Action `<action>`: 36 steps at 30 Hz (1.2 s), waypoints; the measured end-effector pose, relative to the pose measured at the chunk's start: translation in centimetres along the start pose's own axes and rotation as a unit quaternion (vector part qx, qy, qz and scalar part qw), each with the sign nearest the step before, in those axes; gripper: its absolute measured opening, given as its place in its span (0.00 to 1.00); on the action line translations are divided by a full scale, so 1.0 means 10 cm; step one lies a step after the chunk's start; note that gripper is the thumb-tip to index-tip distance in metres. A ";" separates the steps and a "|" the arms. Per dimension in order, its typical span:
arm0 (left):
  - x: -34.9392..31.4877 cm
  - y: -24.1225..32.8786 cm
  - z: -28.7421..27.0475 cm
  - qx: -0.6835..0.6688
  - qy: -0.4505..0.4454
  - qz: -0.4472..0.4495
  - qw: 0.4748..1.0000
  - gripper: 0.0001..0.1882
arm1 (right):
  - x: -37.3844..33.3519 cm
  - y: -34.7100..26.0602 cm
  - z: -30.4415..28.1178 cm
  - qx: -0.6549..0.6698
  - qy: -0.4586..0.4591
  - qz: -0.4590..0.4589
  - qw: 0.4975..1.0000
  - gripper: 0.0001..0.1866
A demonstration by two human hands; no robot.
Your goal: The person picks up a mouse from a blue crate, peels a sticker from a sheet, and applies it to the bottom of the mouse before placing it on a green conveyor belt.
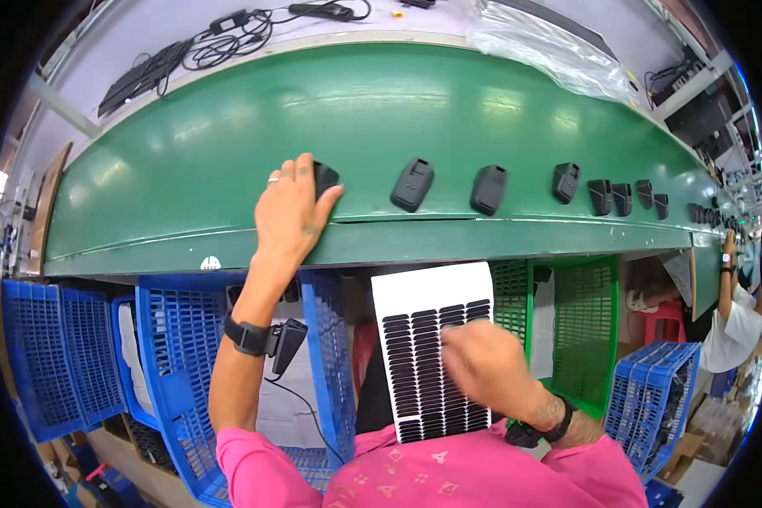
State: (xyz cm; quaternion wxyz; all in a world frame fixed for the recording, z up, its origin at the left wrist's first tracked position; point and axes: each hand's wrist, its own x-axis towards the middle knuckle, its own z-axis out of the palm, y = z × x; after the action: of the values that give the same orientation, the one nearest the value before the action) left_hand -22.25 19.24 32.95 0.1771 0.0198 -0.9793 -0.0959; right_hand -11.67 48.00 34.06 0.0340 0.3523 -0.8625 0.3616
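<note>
My left hand (pixel 286 209) reaches onto the green table and grips a small black plastic casing (pixel 324 179), its fingers covering much of it. Over my lap lies a white sheet (pixel 427 286) carrying columns of small black oblong stickers (pixel 427 372). My right hand (pixel 493 366) hovers at the sheet's right side with curled fingers pressed together; some motion blur hides whatever they hold. To the right of my left hand, a second black casing (pixel 412 184) and a third casing (pixel 489 190) lie apart on the table.
More black casings (pixel 600 196) stretch in a row along the green table (pixel 229 135) to the right. Below its edge stand a blue crate (pixel 173 364) and a green crate (pixel 580 330). Cables (pixel 229 42) and plastic wrap (pixel 550 51) lie behind. A co-worker's arm (pixel 727 271) shows far right.
</note>
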 end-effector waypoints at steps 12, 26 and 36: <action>-1.67 1.01 -0.28 -0.617 -0.048 -0.135 0.774 0.29 | -0.37 0.39 0.19 -0.046 0.121 0.267 0.955 0.17; -2.85 -1.45 1.71 -0.425 -0.320 -0.390 0.752 0.31 | -0.32 0.51 0.35 0.013 0.167 0.374 0.912 0.12; -2.73 -1.54 3.13 -0.273 -0.476 -0.288 0.785 0.20 | -0.28 0.46 0.40 0.011 0.174 0.412 0.894 0.10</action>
State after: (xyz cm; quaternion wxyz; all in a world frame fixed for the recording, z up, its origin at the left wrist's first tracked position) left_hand -7.55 11.82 -8.13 -0.3498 0.2036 -0.8207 -0.4032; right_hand -11.70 49.35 27.45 0.0273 -0.1028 -0.9066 0.4084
